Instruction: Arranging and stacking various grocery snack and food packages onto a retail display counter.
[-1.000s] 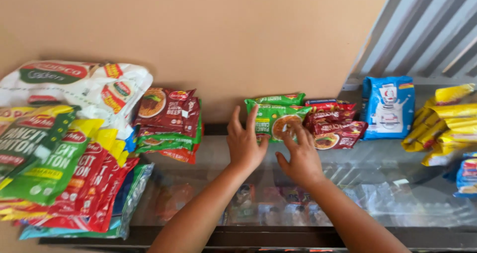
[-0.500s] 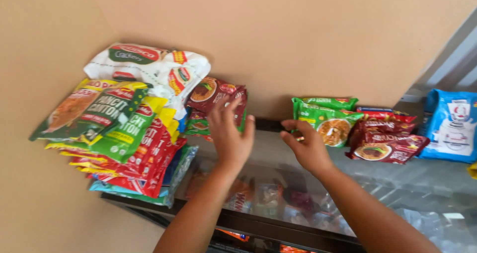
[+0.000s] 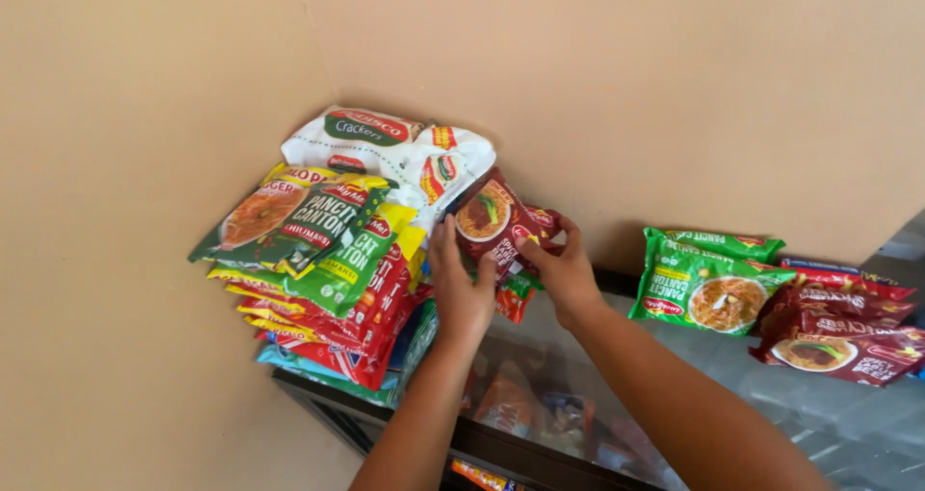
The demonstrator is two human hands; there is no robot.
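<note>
My left hand [image 3: 461, 284] and my right hand [image 3: 561, 265] both grip a dark red noodle packet [image 3: 489, 219] that tops a small stack of packets against the wall. The left fingers press its left edge, the right fingers pinch its right side. Green and red packets [image 3: 516, 293] lie under it. Just left of my hands rises a tall pile of green, yellow and red noodle packets [image 3: 323, 265] in the corner.
White cracker bags [image 3: 371, 149] sit behind the corner pile. To the right on the glass counter top [image 3: 752, 385] lie green noodle packets [image 3: 708, 279] and dark red packets [image 3: 838, 332]. Beige walls close off the left and back. More goods show beneath the glass.
The view has swung left toward the corner. Both hands left the green packets at the right and moved to the dark red packet stack, which they now hold.
</note>
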